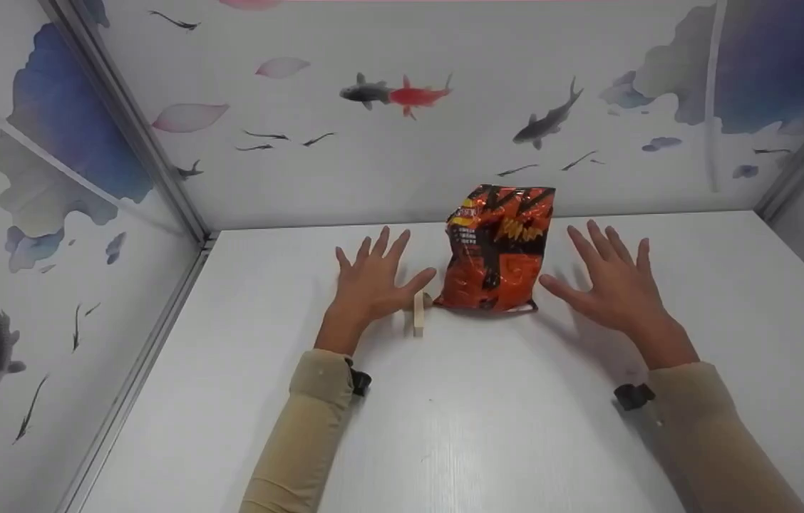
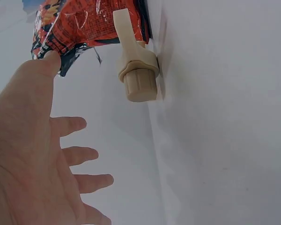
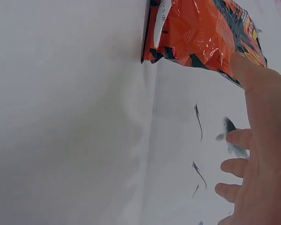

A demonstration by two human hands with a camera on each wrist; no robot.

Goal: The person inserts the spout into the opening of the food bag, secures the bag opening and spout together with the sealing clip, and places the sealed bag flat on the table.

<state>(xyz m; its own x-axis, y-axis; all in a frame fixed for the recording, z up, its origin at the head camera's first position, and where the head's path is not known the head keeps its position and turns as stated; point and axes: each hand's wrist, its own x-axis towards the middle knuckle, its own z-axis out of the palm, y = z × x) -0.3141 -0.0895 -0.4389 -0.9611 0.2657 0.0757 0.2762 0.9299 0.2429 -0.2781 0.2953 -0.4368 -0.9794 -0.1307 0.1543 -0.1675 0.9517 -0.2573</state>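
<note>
An orange and black snack bag point(image 1: 498, 249) stands upright near the back of the white table. Just left of its base is a beige bag clip point(image 1: 418, 317), a narrow bar with a ridged round cap point(image 2: 140, 85) that shows in the left wrist view. My left hand point(image 1: 372, 285) is spread beside the clip and bag, thumb pointing toward them, and holds nothing. On the bag's other side my right hand point(image 1: 612, 285) is spread too, its thumb tip close to the bag's lower right edge, with nothing in its grasp.
A white back wall point(image 1: 402, 164) painted with fish and petals rises behind the bag. Another painted panel point(image 1: 53, 249) stands along the left, joined by a metal corner post point(image 1: 138, 135). The white table point(image 1: 445, 427) extends toward me between both forearms.
</note>
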